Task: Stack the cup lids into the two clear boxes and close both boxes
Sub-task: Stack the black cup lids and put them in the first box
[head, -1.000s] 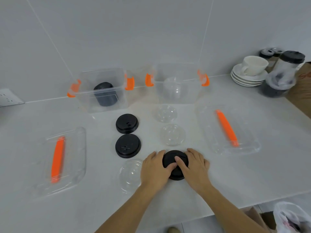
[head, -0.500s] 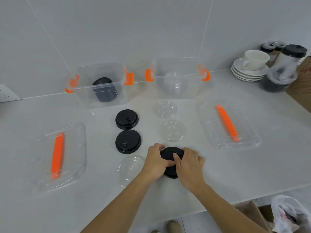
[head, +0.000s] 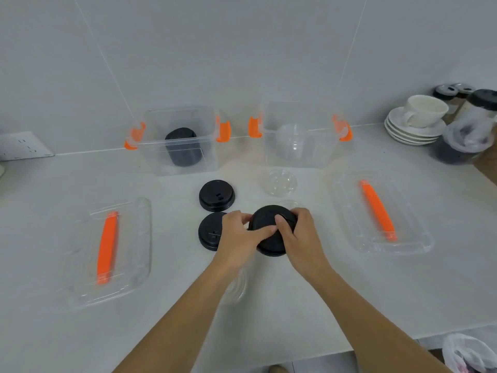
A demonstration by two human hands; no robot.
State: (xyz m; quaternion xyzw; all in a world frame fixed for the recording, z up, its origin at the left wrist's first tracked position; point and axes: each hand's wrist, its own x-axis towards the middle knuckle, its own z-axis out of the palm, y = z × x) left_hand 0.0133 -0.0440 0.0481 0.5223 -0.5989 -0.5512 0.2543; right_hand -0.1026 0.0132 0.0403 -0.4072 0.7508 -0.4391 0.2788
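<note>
My left hand (head: 239, 235) and my right hand (head: 301, 232) both grip a black cup lid (head: 265, 224), held tilted above the counter. Two more black lids lie to the left, one (head: 216, 195) farther back and one (head: 209, 234) partly behind my left hand. A clear dome lid (head: 279, 182) lies in front of the right clear box (head: 298, 154), which holds stacked clear lids. The left clear box (head: 177, 160) holds a stack of black lids. Another clear lid (head: 238, 288) shows under my left forearm.
Two clear box covers with orange handles lie flat, one at the left (head: 107, 251) and one at the right (head: 376, 211). A white cup on stacked saucers (head: 419, 119) and black-capped jars (head: 473, 125) stand at the back right. A wall socket (head: 21, 145) is at the far left.
Both hands have lifted the black lid off the counter and carried it away from me, over the clear lid that lay behind it.
</note>
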